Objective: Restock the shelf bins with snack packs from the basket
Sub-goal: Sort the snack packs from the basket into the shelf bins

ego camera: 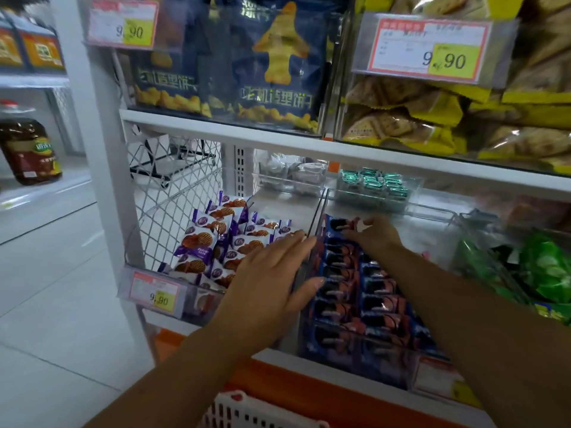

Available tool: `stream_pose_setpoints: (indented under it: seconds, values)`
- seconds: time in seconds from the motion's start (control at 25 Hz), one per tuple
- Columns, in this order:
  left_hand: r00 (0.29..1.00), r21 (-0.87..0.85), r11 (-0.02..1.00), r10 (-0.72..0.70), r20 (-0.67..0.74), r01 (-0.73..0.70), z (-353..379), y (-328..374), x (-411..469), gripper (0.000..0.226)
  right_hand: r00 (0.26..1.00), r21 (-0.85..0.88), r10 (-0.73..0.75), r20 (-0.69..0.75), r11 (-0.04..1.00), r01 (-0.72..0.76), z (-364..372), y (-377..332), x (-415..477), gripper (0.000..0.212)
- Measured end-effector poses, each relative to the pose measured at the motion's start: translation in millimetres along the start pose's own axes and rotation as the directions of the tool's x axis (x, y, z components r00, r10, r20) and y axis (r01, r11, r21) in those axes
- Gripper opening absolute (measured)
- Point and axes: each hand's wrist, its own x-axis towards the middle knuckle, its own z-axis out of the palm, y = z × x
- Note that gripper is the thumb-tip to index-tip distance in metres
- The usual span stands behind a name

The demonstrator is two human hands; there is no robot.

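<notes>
On the lower shelf, purple waffle packs point(213, 242) fill the left bin and green bags point(543, 270) sit far right. Left hand point(272, 282) lies flat on the clear divider point(319, 216), fingers straight. Right hand point(374, 236) has its fingers curled, pinching a blue snack pack point(338, 224) at the rear of the middle bin point(426, 233), behind the rows of blue packs point(380, 304). White basket point(247, 412) is at the bottom edge.

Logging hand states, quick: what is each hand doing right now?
Left hand: open, fingers straight, resting on the bin divider.
Right hand: closed on a blue snack pack.
</notes>
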Motion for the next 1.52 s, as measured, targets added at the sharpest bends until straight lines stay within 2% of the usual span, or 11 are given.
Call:
stream_pose_setpoints:
  seconds: [0.28, 0.4, 0.48, 0.6, 0.72, 0.84, 0.96, 1.24, 1.36, 1.44, 1.52]
  values:
    - [0.989, 0.042, 0.999, 0.032, -0.143, -0.026, -19.0, 15.1, -79.1, 0.046, 0.827, 0.362, -0.486, -0.283, 0.744, 0.561, -24.4, -18.8, -179.6, 0.015]
    - [0.996, 0.103, 0.994, -0.049, 0.079, 0.040, 16.2, -4.9, -155.5, 0.047, 0.719, 0.211, -0.687, 0.108, 0.723, 0.658, 18.1, 24.9, -250.0, 0.008]
    - [0.930, 0.093, 0.977, -0.211, 0.302, 0.191, 44.8, -18.7, -207.2, 0.054, 0.705, 0.058, -0.561, 0.434, 0.798, 0.600, 59.9, 73.1, -270.2, 0.008]
    - [0.679, 0.242, 0.945, -0.328, 0.657, 0.222, 81.3, -27.3, -263.0, 0.054, 0.795, -0.081, -0.212, 0.568, 0.947, 0.310, 111.1, 147.2, -278.3, 0.026]
    - [0.559, 0.297, 0.923, -0.385, 0.735, 0.244, 105.9, -25.7, -291.0, 0.057, 0.844, -0.117, 0.110, 0.526, 0.992, -0.056, 136.8, 180.8, -288.2, 0.037]
    - [0.492, 0.328, 0.918, -0.396, 0.775, 0.222, 117.0, -22.9, -298.8, 0.055, 0.808, -0.289, 0.167, 0.565, 0.957, 0.005, 166.9, 215.1, -291.5, 0.039]
    - [0.494, 0.314, 0.915, -0.401, 0.771, 0.251, 121.1, -27.6, -297.6, 0.055, 0.849, -0.253, 0.241, 0.470, 0.958, -0.133, 197.9, 239.3, -296.9, 0.014]
    - [0.541, 0.306, 0.894, -0.442, 0.715, 0.326, 121.6, -35.7, -298.4, 0.057, 0.793, -0.414, 0.319, 0.519, 0.906, -0.094, 202.2, 238.1, -301.3, 0.061]
    - [0.604, 0.203, 0.869, -0.466, 0.647, 0.452, 120.0, -28.3, -285.2, 0.049, 0.829, 0.054, 0.266, 0.493, 0.941, -0.334, 176.0, 199.6, -300.4, 0.036]
    - [0.552, -0.026, 0.702, -0.536, 0.639, 0.711, 111.8, -19.7, -267.6, 0.036, 0.714, 0.269, 0.325, 0.620, 0.767, -0.582, 155.2, 171.0, -297.0, 0.029]
    - [0.447, -0.350, 0.278, -0.519, 0.728, 0.894, 98.2, -8.9, -248.6, 0.023, 0.636, 0.281, 0.278, 0.720, 0.722, -0.633, 137.7, 152.8, -294.5, 0.032]
